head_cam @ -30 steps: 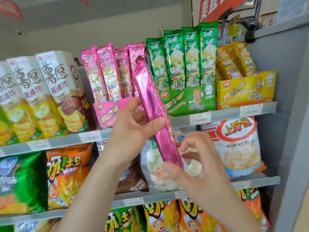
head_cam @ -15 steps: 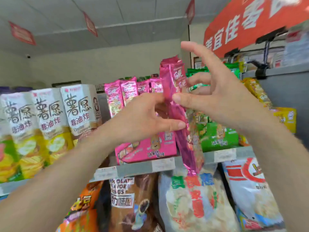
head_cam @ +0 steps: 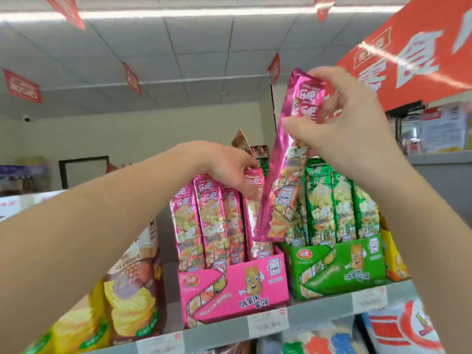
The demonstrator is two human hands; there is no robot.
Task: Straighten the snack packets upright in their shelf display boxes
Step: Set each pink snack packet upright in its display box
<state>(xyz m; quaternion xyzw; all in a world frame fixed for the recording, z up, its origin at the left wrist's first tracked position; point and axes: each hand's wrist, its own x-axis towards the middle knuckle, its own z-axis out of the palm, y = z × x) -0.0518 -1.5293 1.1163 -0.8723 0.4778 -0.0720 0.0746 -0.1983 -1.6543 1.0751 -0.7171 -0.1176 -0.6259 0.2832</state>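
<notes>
My right hand (head_cam: 342, 123) grips the upper part of a long pink snack packet (head_cam: 283, 180), which hangs tilted with its lower end just above the right end of the pink display box (head_cam: 235, 284). Several pink packets (head_cam: 204, 221) stand upright in that box. My left hand (head_cam: 229, 169) reaches over their tops and pinches the top of the rightmost standing pink packet (head_cam: 252, 177). To the right, a green display box (head_cam: 339, 267) holds several upright green packets (head_cam: 339, 200).
The grey shelf edge (head_cam: 217, 330) carries price labels. Large chip bags (head_cam: 132, 290) stand left of the pink box, a yellow box (head_cam: 393, 259) sits right of the green one. More snack bags fill the shelf below. A red sign (head_cam: 408, 49) hangs at upper right.
The camera tilted up. My right hand took over the pink packet and lifted it above the pink box. My left hand let go and moved onto the standing packets' tops.
</notes>
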